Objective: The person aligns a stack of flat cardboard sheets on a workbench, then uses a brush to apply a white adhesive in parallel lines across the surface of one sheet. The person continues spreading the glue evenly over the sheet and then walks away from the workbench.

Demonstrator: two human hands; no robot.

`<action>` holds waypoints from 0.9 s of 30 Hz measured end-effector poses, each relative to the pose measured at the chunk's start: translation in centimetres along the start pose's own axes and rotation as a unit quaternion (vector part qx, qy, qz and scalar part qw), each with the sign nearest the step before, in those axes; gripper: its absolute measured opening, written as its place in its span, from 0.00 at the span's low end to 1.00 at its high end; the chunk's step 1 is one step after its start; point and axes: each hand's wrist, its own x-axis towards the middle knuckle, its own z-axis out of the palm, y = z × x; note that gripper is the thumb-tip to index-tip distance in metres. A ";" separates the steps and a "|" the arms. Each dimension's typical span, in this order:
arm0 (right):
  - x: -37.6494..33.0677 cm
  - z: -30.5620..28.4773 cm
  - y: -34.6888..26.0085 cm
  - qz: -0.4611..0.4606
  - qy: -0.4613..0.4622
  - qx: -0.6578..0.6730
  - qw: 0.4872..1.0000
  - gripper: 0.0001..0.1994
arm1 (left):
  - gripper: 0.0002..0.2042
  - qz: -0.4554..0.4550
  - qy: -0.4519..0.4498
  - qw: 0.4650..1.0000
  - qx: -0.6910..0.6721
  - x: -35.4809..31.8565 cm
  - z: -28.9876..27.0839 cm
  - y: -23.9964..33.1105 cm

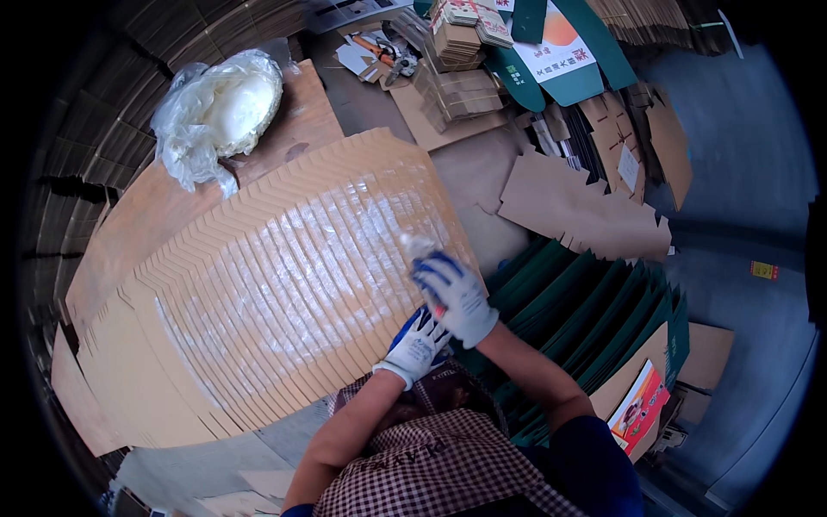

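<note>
Fanned cardboard blanks [276, 284]: glossy with glue, long axis running near-left to far-right, filling the left and centre. Right hand [454, 293], gloved, clenched on a brush [419, 250] at the fan's right edge. Left hand [416, 346], gloved, rests released on the fan's near-right edge.

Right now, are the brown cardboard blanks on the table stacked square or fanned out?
Fanned out: the cardboard blanks overlap like shingles, each stepped edge showing, with a glossy wet band across them.

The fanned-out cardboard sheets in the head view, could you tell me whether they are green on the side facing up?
No, the fanned-out cardboard sheets show plain brown faces with a shiny wet band, and the green sheets lie apart at the right.
</note>
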 end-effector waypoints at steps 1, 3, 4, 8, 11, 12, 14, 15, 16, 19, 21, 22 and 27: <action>-0.3 0.4 -1.6 -0.033 -0.033 0.008 0.999 0.21 | 0.34 -0.017 -0.059 0.998 -0.025 0.4 -0.4 0.0; 0.0 0.7 -4.4 -0.108 -0.068 0.011 0.992 0.23 | 0.33 -0.022 -0.092 0.995 -0.012 0.4 -1.5 0.2; 0.8 0.5 -3.9 -0.077 -0.057 -0.005 0.995 0.23 | 0.32 -0.009 -0.068 0.997 0.025 0.0 -2.6 0.6; 4.2 -0.3 -3.0 -0.024 -0.023 -0.047 0.998 0.22 | 0.29 0.025 0.015 0.998 0.054 -0.4 -1.3 0.2; 2.7 0.8 -5.0 -0.083 -0.055 -0.022 0.995 0.21 | 0.28 0.004 -0.035 0.998 0.043 -0.1 -1.3 0.4; 2.5 1.4 -5.3 -0.104 -0.072 -0.003 0.992 0.21 | 0.28 0.005 -0.003 0.999 0.040 0.0 0.8 0.3; 4.3 1.8 -3.6 -0.085 -0.050 -0.064 0.993 0.21 | 0.27 0.014 0.040 0.998 0.043 0.0 1.3 0.0; 5.5 1.8 -2.6 -0.074 -0.039 -0.094 0.992 0.22 | 0.27 0.027 0.050 0.997 0.049 -0.1 0.5 0.0; 6.8 1.3 -2.2 -0.024 -0.041 -0.095 0.994 0.22 | 0.27 0.039 0.060 0.996 0.055 -0.3 -0.1 0.0; 7.4 0.1 -3.6 -0.021 -0.024 -0.073 0.997 0.23 | 0.27 0.035 0.046 0.997 0.060 -0.4 -0.5 0.1; 5.8 1.0 -5.2 -0.065 -0.050 -0.064 0.995 0.23 | 0.26 0.027 -0.019 0.998 0.062 -0.4 -1.5 0.4; 5.5 1.9 -5.6 -0.094 -0.058 -0.058 0.992 0.23 | 0.26 0.027 -0.030 0.997 0.068 -0.4 -1.5 0.4; 9.1 2.0 -1.1 -0.016 -0.024 -0.110 0.994 0.23 | 0.28 0.044 0.034 0.996 0.071 -0.5 -0.9 0.2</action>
